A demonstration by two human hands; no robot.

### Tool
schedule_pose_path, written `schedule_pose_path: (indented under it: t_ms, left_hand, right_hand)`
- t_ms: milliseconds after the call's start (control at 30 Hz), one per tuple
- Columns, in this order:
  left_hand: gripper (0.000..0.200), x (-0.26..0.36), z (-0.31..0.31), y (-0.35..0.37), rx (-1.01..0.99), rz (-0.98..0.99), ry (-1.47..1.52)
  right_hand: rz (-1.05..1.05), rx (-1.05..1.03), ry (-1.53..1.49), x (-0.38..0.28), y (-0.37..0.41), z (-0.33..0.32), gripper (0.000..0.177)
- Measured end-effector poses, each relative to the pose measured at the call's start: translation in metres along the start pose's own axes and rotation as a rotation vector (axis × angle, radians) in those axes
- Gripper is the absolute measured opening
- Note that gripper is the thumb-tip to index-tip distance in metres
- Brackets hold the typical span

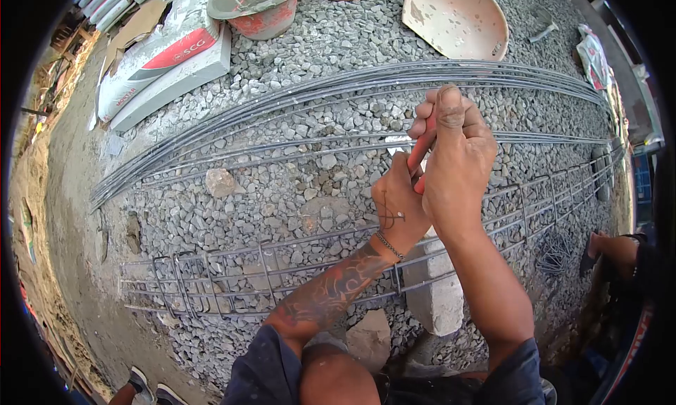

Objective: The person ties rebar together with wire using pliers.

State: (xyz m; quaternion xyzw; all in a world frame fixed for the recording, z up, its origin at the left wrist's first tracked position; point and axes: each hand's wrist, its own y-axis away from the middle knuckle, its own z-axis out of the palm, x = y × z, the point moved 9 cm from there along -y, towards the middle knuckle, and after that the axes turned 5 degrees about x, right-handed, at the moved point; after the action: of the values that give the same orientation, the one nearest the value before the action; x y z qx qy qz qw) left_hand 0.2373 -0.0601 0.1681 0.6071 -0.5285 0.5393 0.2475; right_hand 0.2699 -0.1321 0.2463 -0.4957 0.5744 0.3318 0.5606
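1. Right hand [461,141], 2 o'clock, clenches a red-handled tool [420,149]; left hand [401,202], 3 o'clock, curls against it, exact grasp unclear.
2. Apparent step: working the tool 2-handed; next calls for steady control.
3. Concrete block [438,299], 5 o'clock, beneath the rebar cage [266,272].
4. Loose steel rods [394,73], arcing 9 to 2 o'clock.

Bright, diffuse daylight | soft shadows | fisheye-bowed edges | black corners
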Motion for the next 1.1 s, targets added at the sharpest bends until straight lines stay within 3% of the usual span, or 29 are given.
schedule_pose_path:
  t_ms: [67,100,133,167,200,233,267,333,400,433,467,533,567,633,667,700,733,833,900,933,1000,1033,1100]
  left_hand:
    - [0.037,-0.01,-0.017,-0.008,0.007,-0.021,0.064]
    - [0.039,-0.013,0.0,-0.014,-0.34,-0.002,0.208]
    - [0.042,-0.008,0.018,-0.008,-0.685,0.02,0.349]
    - [0.037,-0.002,0.035,0.005,-0.889,-0.232,0.853]
    - [0.037,0.004,0.036,0.006,-0.887,-0.224,0.845]
    - [0.028,0.001,0.036,0.0,-0.803,-0.238,0.652]
    - [0.023,-0.004,0.036,-0.002,-0.719,-0.257,0.464]
    - [0.028,-0.009,0.048,0.004,-0.624,-0.173,0.465]
    - [0.017,-0.002,0.028,0.002,-0.26,0.05,0.226]
    - [0.016,0.007,0.026,0.004,-0.253,0.12,0.113]
    - [0.021,0.032,0.012,0.001,-0.145,0.228,0.206]
    - [0.04,-0.001,0.033,0.002,-0.374,0.015,-0.11]
    - [0.04,-0.004,0.034,0.004,-0.37,0.021,-0.116]
    - [0.061,0.015,0.004,0.018,-0.01,0.224,-0.03]
    - [0.072,0.027,0.002,0.046,-0.126,0.337,-0.076]
    - [0.079,0.03,0.002,0.08,-0.324,0.442,-0.13]
    - [0.079,0.02,-0.012,0.094,-0.319,0.441,-0.131]
    - [0.089,-0.024,-0.035,0.095,-0.373,0.318,-0.39]
    - [0.092,-0.073,-0.03,0.061,-0.575,-0.18,-0.507]
    - [0.092,-0.075,-0.03,0.052,-0.571,-0.188,-0.505]
    - [0.085,-0.08,-0.008,0.06,-0.888,-0.183,-0.505]
    - [0.075,-0.08,-0.007,0.06,-0.826,-0.093,-0.484]
    - [0.073,-0.077,-0.01,0.061,-0.831,-0.119,-0.488]
  right_hand:
    - [0.086,-0.232,-0.326,0.007,-0.006,0.017,0.057]
    - [0.111,-0.393,-0.587,0.012,-0.009,0.019,0.057]
    - [0.128,-0.679,-0.843,0.013,-0.006,0.024,0.063]
    - [0.14,-0.753,-0.927,0.017,-0.008,0.024,0.064]
    - [0.141,-0.839,-1.005,0.015,-0.008,0.025,0.065]
    - [0.118,-0.847,-1.01,0.015,-0.012,0.02,0.065]
    - [0.116,-0.768,-0.896,0.024,-0.017,0.013,0.064]
    - [0.107,-0.689,-0.788,0.021,-0.012,0.008,0.063]
    - [0.009,-0.048,-0.459,0.009,0.001,-0.022,0.056]
    - [-0.024,0.138,-0.154,0.004,0.012,-0.027,0.055]
    - [-0.108,0.271,0.089,0.002,0.018,-0.031,0.056]
    - [-0.072,0.216,0.107,0.019,-0.002,-0.02,0.039]
    - [-0.075,0.216,0.098,0.027,-0.015,-0.016,0.039]
    - [0.03,0.129,0.003,0.056,-0.042,-0.003,0.035]
    - [0.022,0.12,0.0,0.061,-0.054,-0.001,0.035]
    - [0.201,0.06,-0.054,0.084,-0.061,0.005,0.035]
    - [0.378,0.001,-0.108,0.106,-0.066,0.013,0.034]
    - [0.517,-0.071,-0.145,0.138,-0.075,0.034,0.037]
    - [0.662,-0.147,-0.225,0.162,-0.071,0.054,0.036]
    - [0.665,-0.154,-0.22,0.166,-0.073,0.059,0.036]
    - [0.758,-0.224,-0.166,0.183,-0.07,0.07,0.037]
    - [0.794,-0.25,-0.148,0.192,-0.069,0.075,0.038]
    - [0.821,-0.293,-0.088,0.207,-0.065,0.082,0.037]
